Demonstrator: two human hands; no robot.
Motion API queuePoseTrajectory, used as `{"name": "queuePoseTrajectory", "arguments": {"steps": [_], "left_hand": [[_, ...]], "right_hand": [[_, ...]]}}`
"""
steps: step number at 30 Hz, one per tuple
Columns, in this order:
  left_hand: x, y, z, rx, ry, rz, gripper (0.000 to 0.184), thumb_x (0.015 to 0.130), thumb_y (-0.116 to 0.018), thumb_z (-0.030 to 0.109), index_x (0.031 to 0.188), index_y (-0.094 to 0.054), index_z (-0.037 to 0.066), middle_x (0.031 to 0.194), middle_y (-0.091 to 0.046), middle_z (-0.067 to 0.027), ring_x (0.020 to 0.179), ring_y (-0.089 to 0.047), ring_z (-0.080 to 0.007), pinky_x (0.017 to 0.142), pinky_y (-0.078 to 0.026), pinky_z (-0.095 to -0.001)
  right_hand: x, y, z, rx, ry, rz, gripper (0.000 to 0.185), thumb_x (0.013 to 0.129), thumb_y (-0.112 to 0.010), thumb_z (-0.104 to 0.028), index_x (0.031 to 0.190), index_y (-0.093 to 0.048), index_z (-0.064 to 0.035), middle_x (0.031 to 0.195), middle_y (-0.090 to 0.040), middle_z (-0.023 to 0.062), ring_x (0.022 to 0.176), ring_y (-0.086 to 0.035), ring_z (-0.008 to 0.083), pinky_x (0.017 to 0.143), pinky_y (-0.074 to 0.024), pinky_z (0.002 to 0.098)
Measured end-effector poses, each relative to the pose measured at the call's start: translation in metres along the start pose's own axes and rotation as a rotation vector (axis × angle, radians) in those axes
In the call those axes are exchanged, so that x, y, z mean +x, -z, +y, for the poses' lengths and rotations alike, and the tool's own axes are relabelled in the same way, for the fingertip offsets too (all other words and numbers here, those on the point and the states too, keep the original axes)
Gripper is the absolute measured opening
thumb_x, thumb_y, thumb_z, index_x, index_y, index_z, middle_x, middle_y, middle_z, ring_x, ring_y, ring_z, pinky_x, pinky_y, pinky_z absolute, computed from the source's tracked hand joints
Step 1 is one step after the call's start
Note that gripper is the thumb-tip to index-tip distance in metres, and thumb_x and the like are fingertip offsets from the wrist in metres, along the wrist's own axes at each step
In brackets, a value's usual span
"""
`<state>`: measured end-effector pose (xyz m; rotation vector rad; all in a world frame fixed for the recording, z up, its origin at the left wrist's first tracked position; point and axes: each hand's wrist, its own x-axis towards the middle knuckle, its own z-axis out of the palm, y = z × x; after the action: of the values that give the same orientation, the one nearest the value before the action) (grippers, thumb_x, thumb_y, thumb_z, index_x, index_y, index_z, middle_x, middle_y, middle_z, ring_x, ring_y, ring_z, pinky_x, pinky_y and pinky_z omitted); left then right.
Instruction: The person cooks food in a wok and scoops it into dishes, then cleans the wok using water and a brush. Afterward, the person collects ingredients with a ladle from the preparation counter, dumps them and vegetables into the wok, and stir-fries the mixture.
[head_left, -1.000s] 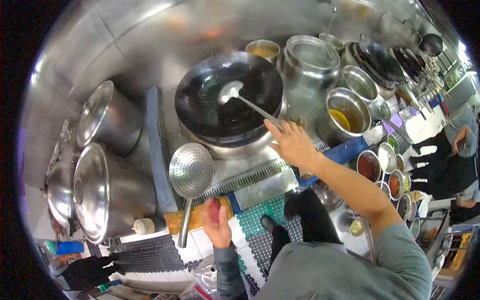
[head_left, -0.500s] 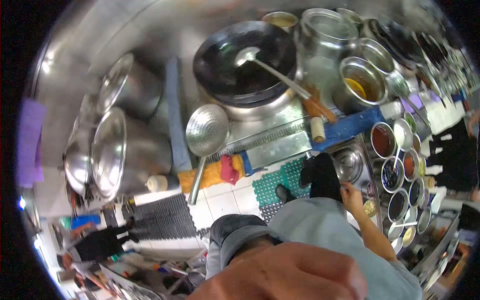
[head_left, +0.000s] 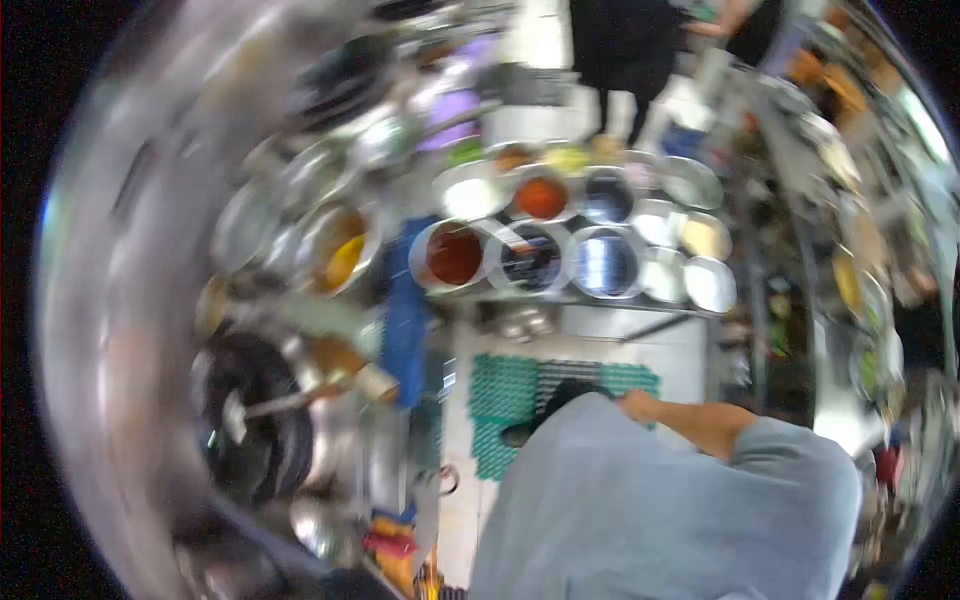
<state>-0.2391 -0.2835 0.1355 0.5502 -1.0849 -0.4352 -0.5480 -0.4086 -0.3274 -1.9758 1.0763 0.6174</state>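
Note:
My right hand (head_left: 640, 405) is low in front of my body, beside my grey shirt (head_left: 640, 500). Motion smears its fingers, and I make out nothing held in it. Beyond it stands a row of metal sauce containers: one with red-brown sauce (head_left: 453, 257), one with dark sauce (head_left: 528, 262) and a spoon-like handle across it, and another with dark liquid (head_left: 605, 262). Left of me a dark wok (head_left: 255, 440) holds a ladle (head_left: 275, 404), whose pale handle end (head_left: 376, 383) points toward me. My left hand is out of view.
A pot with something yellow (head_left: 337, 255) stands at the left, near a folded blue cloth (head_left: 405, 320). Green matting (head_left: 503, 415) covers part of the floor. A person in black (head_left: 630, 50) stands beyond the containers. Counters with food and dishes run along the right.
The view has swung right, so the sauce containers are now ahead and the wok is at the left. The large blurred hand close to the camera has left view. My right hand is now over the matting.

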Motion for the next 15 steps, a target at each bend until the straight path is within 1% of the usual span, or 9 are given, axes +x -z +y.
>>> {"name": "queuePoseTrajectory", "arguments": {"steps": [1, 2, 4, 7, 8, 10, 12, 14, 15], "left_hand": [[-0.007, -0.002, -0.016, 0.006, 0.111, 0.007, 0.011, 0.083, -0.064, 0.016, 0.085, -0.058, 0.007, 0.078, -0.057, -0.0058, 0.062, -0.052, -0.018, 0.053, -0.045, -0.0304], [-0.013, -0.004, -0.031, 0.023, 0.222, 0.004, 0.011, 0.083, -0.064, 0.016, 0.085, -0.058, 0.007, 0.078, -0.057, -0.0059, 0.063, -0.052, -0.018, 0.053, -0.045, -0.0306], [-0.023, -0.01, -0.061, 0.075, 0.413, -0.005, 0.011, 0.083, -0.063, 0.017, 0.085, -0.057, 0.007, 0.078, -0.056, -0.006, 0.063, -0.053, -0.0181, 0.053, -0.045, -0.0309], [-0.036, -0.025, -0.11, 0.152, 0.631, -0.04, 0.012, 0.084, -0.061, 0.018, 0.086, -0.057, 0.008, 0.078, -0.056, -0.0062, 0.063, -0.053, -0.0182, 0.054, -0.045, -0.0313], [-0.037, -0.031, -0.125, 0.181, 0.684, -0.047, 0.012, 0.084, -0.061, 0.019, 0.086, -0.057, 0.008, 0.078, -0.056, -0.0062, 0.064, -0.053, -0.0183, 0.054, -0.046, -0.0314], [-0.037, -0.045, -0.152, 0.242, 0.756, -0.064, 0.012, 0.085, -0.06, 0.02, 0.086, -0.057, 0.008, 0.078, -0.056, -0.0063, 0.064, -0.053, -0.0183, 0.054, -0.046, -0.0317], [-0.029, -0.06, -0.178, 0.303, 0.794, -0.075, 0.013, 0.085, -0.059, 0.02, 0.087, -0.057, 0.008, 0.078, -0.056, -0.0065, 0.064, -0.053, -0.0184, 0.055, -0.046, -0.032], [-0.01, -0.073, -0.199, 0.361, 0.799, -0.089, 0.014, 0.086, -0.058, 0.021, 0.087, -0.057, 0.008, 0.078, -0.055, -0.0066, 0.065, -0.054, -0.0185, 0.055, -0.046, -0.0322], [0.002, -0.079, -0.209, 0.387, 0.788, -0.094, 0.014, 0.086, -0.058, 0.022, 0.087, -0.057, 0.008, 0.078, -0.055, -0.0066, 0.065, -0.054, -0.0185, 0.055, -0.046, -0.0324]], "right_hand": [[-0.014, 0.017, -0.006, 0.103, -0.147, -0.105, 0.028, 0.087, -0.048, -0.028, 0.085, -0.066, -0.0067, 0.086, -0.066, 0.0179, 0.078, -0.063, 0.0317, 0.066, -0.0501, 0.0441], [-0.001, 0.001, 0.023, -0.012, -0.06, -0.008, 0.031, 0.088, -0.048, -0.031, 0.084, -0.066, -0.0066, 0.082, -0.066, 0.0171, 0.078, -0.064, 0.0317, 0.068, -0.0511, 0.0436], [-0.029, 0.033, 0.014, 0.181, -0.088, 0.158, 0.036, 0.085, -0.049, -0.035, 0.089, -0.067, -0.0046, 0.072, -0.066, 0.0167, 0.064, -0.065, 0.0319, 0.067, -0.0529, 0.0409], [-0.066, 0.076, 0.014, 0.345, -0.263, 0.15, 0.037, 0.085, -0.052, -0.038, 0.098, -0.068, -0.0069, 0.098, -0.067, 0.0192, 0.09, -0.064, 0.0324, 0.082, -0.0493, 0.0408], [-0.072, 0.085, 0.032, 0.327, -0.241, 0.186, 0.038, 0.085, -0.052, -0.038, 0.099, -0.068, -0.007, 0.098, -0.067, 0.0189, 0.091, -0.064, 0.0329, 0.083, -0.0492, 0.0406], [-0.088, 0.09, 0.058, 0.303, -0.192, 0.25, 0.039, 0.085, -0.052, -0.038, 0.103, -0.068, -0.0072, 0.099, -0.066, 0.0185, 0.091, -0.064, 0.0338, 0.084, -0.0488, 0.0401], [-0.108, 0.111, 0.083, 0.317, -0.217, 0.321, 0.038, 0.086, -0.051, -0.036, 0.103, -0.066, -0.0064, 0.099, -0.067, 0.0169, 0.093, -0.063, 0.0333, 0.085, -0.0483, 0.0419], [-0.134, 0.14, 0.083, 0.327, -0.227, 0.38, 0.037, 0.087, -0.051, -0.035, 0.108, -0.064, -0.0071, 0.102, -0.066, 0.0162, 0.095, -0.062, 0.0338, 0.086, -0.0478, 0.0427], [-0.151, 0.161, 0.071, 0.424, -0.186, 0.436, 0.037, 0.087, -0.051, -0.035, 0.11, -0.063, -0.0075, 0.103, -0.065, 0.0158, 0.095, -0.062, 0.0327, 0.085, -0.0481, 0.0417]]}}
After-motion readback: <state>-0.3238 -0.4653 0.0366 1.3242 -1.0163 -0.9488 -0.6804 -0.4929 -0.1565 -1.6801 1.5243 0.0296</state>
